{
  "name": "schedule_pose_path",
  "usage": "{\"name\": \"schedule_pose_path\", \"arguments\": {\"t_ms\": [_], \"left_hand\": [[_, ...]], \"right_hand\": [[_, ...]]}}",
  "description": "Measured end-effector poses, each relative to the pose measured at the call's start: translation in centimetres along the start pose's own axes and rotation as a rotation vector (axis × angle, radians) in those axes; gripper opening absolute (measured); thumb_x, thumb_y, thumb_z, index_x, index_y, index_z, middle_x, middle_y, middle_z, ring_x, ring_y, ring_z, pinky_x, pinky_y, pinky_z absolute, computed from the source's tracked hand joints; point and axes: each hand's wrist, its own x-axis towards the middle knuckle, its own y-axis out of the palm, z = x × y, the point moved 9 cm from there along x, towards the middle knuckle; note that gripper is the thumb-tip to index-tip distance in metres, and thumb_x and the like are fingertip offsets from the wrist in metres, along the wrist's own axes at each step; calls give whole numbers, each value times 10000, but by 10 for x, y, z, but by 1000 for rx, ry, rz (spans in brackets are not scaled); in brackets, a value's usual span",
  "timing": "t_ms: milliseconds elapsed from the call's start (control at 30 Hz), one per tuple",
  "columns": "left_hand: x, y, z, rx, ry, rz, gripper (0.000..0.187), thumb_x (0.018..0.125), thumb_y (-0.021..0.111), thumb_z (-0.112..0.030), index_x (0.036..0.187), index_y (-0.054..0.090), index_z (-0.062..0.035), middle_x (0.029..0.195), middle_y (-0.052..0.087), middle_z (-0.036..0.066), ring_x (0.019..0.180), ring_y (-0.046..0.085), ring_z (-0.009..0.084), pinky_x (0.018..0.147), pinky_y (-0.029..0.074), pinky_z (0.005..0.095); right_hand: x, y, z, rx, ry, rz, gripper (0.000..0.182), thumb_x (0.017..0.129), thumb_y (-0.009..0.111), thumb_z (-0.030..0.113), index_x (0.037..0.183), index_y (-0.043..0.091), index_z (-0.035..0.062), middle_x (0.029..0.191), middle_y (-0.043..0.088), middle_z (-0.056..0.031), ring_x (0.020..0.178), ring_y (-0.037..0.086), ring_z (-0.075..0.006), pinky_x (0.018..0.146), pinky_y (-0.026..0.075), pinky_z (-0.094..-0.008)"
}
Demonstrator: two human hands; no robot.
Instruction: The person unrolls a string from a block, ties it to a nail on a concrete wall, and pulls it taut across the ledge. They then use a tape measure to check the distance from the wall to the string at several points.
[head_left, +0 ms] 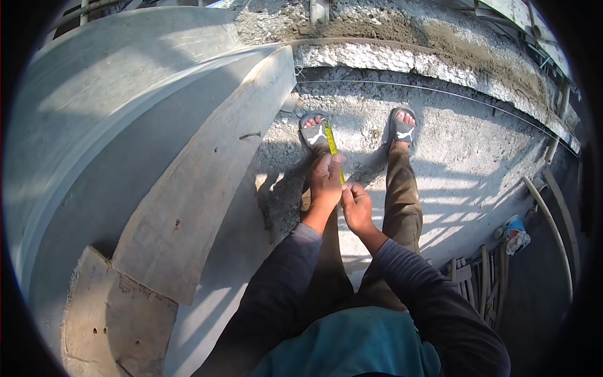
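Observation:
A yellow tape measure blade (331, 137) stretches between my two hands, in front of my legs. My left hand (325, 181) is closed on the blade, and a length of it sticks out past the thumb toward my left sandal. Just to the right and a little nearer me, my right hand (357, 206) is closed around the lower part of the tape. Whether a tape case sits inside the right hand is hidden by the fingers.
A long wooden plank (201, 169) with a bent nail (250, 135) lies to my left, beside a shorter board (119, 314). A string (433, 87) runs along the rough concrete edge ahead. Wood pieces (483, 279) and a crumpled bag (515, 235) lie right.

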Motion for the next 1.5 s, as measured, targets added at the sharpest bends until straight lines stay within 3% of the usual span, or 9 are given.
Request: {"name": "schedule_pose_path", "arguments": {"t_ms": [33,67,133,167,267,433,633,1133,1500], "left_hand": [[6,-2,4,-13,-158,111,379,956,492,-338,1118,599,-12,1168,595,158,1049,572,269,907,427,327],[5,-3,2,-11,-157,113,379,956,492,-338,1118,599,-12,1168,595,158,1049,572,269,907,427,327],[-16,-36,-16,172,84,-211,537,907,558,-374,1293,473,-10,1257,509,246,1175,498,312,963,387,339],[-40,-36,12,220,-129,-73,744,900,544,-432,1437,257,-4,1415,337,301,1330,350,364,1072,293,393],[-139,-47,54,1037,-301,135,839,834,586,-519,1427,277,-13,1392,325,334,1290,336,470,1049,310,510],[-141,-57,64,698,-243,45,798,811,615,-534,1340,400,24,1317,447,272,1212,442,418,1010,370,457],[-133,-58,70,755,-238,72,762,827,594,-538,1294,457,49,1301,464,284,1195,462,425,1002,383,456],[-129,-58,72,781,-265,88,782,820,576,-569,1304,457,33,1315,460,279,1188,471,426,992,393,463],[-127,-58,71,791,-278,103,766,822,571,-571,1304,461,14,1315,465,256,1178,477,421,978,402,467]], "right_hand": [[0,0,0,-31,-76,-29,221,941,536,214,902,621,14,726,621,-74,651,561,-116,612,452,-293],[5,4,-1,-29,-76,-32,221,941,536,214,902,621,14,726,621,-74,651,561,-116,612,452,-293],[24,1,10,-144,-164,-196,223,937,544,228,899,613,20,711,615,-69,625,553,-116,586,444,-290],[42,5,15,-139,-95,-214,222,924,557,231,897,612,17,712,621,-74,638,578,-143,600,462,-313],[98,22,56,-198,-231,-331,214,920,556,224,914,616,19,753,657,-107,672,632,-181,628,482,-335],[142,53,84,80,-173,-328,225,922,550,217,899,623,5,741,647,-131,674,611,-184,652,481,-340],[159,62,73,116,-123,-318,197,953,482,134,910,549,-46,721,644,-107,631,660,-161,579,534,-285],[171,65,63,157,-123,-360,205,903,576,173,853,615,-22,706,641,-142,614,622,-197,584,504,-352],[181,70,51,267,-122,-285,162,941,508,122,888,531,-29,650,615,-99,555,633,-157,499,517,-281]]}}
